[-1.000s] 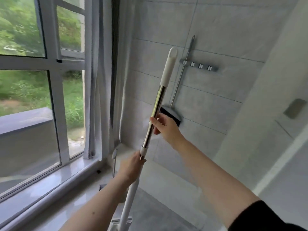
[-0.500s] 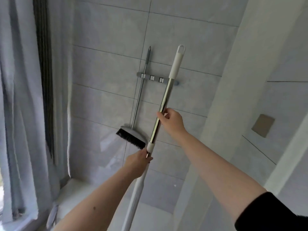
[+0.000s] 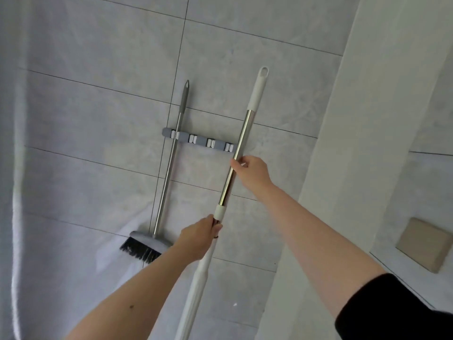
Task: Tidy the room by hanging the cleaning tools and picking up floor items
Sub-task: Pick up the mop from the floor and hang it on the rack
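Note:
I hold a long mop pole (image 3: pixel 241 141) upright against the tiled wall; it has a white top grip with a hanging loop, a shiny steel middle and a white lower tube. My right hand (image 3: pixel 252 171) grips the steel part just below the grey wall rack (image 3: pixel 201 141). My left hand (image 3: pixel 201 238) grips the pole lower down, under the white collar. The pole crosses the rack's right end, by its rightmost clip. A broom (image 3: pixel 169 165) with black bristles hangs in the leftmost clip. The mop's head is out of view.
A pale curtain (image 3: pixel 36 168) fills the left side. A white pillar (image 3: pixel 367 119) stands right of the rack. A beige square plate (image 3: pixel 426 246) sits on the right wall. Two clips between the broom and the pole hold nothing.
The view has swung right, away from the window, and closer to the wall. Both hands have carried the pole right, from in front of the broom to the rack's right end.

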`<move>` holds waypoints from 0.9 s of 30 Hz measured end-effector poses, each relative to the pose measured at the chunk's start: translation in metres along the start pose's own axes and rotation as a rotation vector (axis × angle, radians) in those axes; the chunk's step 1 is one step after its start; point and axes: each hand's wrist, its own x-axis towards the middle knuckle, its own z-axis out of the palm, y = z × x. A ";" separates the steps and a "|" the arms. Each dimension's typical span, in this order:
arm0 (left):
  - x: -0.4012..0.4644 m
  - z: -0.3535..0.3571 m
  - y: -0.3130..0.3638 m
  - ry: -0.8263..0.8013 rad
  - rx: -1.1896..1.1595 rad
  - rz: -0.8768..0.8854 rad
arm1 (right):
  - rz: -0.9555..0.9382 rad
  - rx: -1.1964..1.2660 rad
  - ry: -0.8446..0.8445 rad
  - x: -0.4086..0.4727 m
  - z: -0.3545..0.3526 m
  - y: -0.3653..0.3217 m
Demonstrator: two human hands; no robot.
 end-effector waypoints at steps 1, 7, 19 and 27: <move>0.020 0.002 -0.004 0.020 -0.002 0.018 | -0.016 0.000 -0.002 0.018 0.003 0.004; 0.122 0.008 -0.013 0.103 -0.062 0.035 | -0.062 0.071 0.034 0.112 0.009 0.026; 0.241 0.010 -0.044 0.100 -0.045 -0.016 | -0.106 -0.019 0.067 0.220 0.038 0.050; 0.278 0.014 -0.056 0.112 -0.011 0.063 | -0.109 -0.008 0.138 0.253 0.047 0.060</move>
